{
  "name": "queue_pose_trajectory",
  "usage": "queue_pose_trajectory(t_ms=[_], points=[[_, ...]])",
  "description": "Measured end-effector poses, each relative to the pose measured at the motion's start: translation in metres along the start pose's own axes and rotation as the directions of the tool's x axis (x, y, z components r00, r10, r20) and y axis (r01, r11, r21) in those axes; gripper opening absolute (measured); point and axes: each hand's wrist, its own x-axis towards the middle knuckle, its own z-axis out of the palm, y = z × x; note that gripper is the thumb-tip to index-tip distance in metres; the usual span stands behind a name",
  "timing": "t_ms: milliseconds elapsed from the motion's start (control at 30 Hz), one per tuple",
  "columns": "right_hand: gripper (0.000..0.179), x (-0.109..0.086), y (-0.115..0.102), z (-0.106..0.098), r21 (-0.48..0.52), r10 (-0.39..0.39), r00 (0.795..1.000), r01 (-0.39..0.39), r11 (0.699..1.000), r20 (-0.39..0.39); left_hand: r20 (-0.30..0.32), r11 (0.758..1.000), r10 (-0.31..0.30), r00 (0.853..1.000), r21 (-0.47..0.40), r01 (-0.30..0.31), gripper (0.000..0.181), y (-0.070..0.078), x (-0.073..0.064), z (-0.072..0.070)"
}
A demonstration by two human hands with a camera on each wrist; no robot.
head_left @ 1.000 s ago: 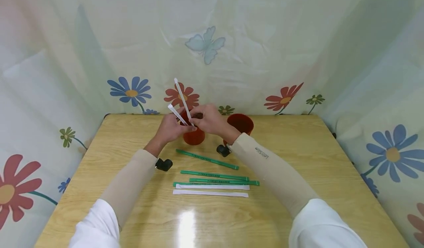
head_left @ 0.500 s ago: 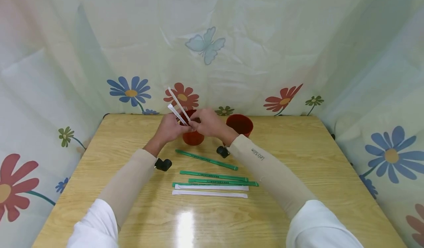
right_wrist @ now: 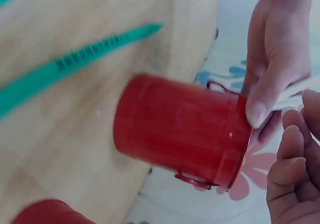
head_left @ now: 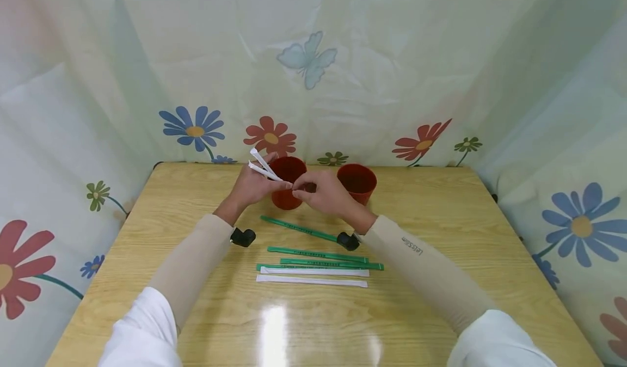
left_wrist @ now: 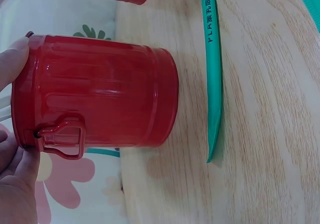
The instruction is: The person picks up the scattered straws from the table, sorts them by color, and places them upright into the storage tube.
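Note:
My left hand (head_left: 251,186) grips the rim of a small red metal pail (head_left: 287,199), thumb on the near side. Two white paper-wrapped straws (head_left: 265,171) stand in that pail and lean left over the hand; their lower ends are hidden. My right hand (head_left: 327,194) is at the pail's right rim, close to the left thumb. Its fingers (right_wrist: 291,143) curl loosely with nothing seen between them in the right wrist view. A loop handle (left_wrist: 65,139) shows on the pail in the left wrist view.
A second red pail (head_left: 360,195) stands to the right. Nearer me on the wooden table (head_left: 206,312) lie several green-wrapped straws (head_left: 318,254) and two white-wrapped straws (head_left: 311,281), roughly side by side. A flowered curtain (head_left: 392,73) hangs behind the table's back edge.
The white straw that my right hand pinched has dropped into the pail beside the other and leans left. My right hand has let go and drawn back slightly right. The left hand stays on the pail.

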Motion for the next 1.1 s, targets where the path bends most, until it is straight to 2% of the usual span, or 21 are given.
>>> queue_pose_trajectory(t_ms=[133,267,433,600,733,800,933,1100], points=[[0.007,-0.021,0.003,0.001,0.083,0.026,1.000,-0.027,0.996,0.011,-0.010,1.000,0.010,1.000,-0.027,-0.010,0.086,-0.001,0.000,0.001],[0.006,-0.041,0.006,0.000,0.176,0.060,0.998,-0.064,0.982,0.028,0.001,0.999,-0.013,1.000,-0.042,0.013,0.088,-0.001,-0.001,0.001],[0.005,-0.066,0.012,-0.002,0.198,0.104,0.994,-0.110,0.974,0.039,0.007,0.997,-0.037,0.999,-0.062,0.038,0.088,0.000,0.000,0.002],[0.006,-0.089,0.026,-0.004,0.119,0.074,0.995,-0.082,0.990,0.065,0.009,0.997,-0.050,0.999,-0.067,0.051,0.087,0.002,0.001,0.003],[0.005,-0.107,0.033,-0.003,0.043,0.047,0.987,-0.055,0.998,0.151,0.027,0.997,-0.064,0.998,-0.043,0.065,0.089,0.000,0.000,0.004],[0.006,-0.116,0.034,0.000,-0.005,0.016,0.980,-0.015,1.000,0.200,0.024,0.997,-0.062,0.998,-0.041,0.063,0.089,0.000,-0.001,0.004],[0.009,-0.131,0.035,0.009,-0.080,-0.032,0.961,0.056,0.995,0.274,0.014,0.997,-0.060,0.998,-0.040,0.060,0.089,0.000,-0.002,0.003],[0.012,-0.140,0.035,0.019,-0.160,-0.042,0.956,0.092,0.983,0.291,0.020,0.998,-0.060,0.998,-0.016,0.061,0.090,0.001,-0.001,0.001]])
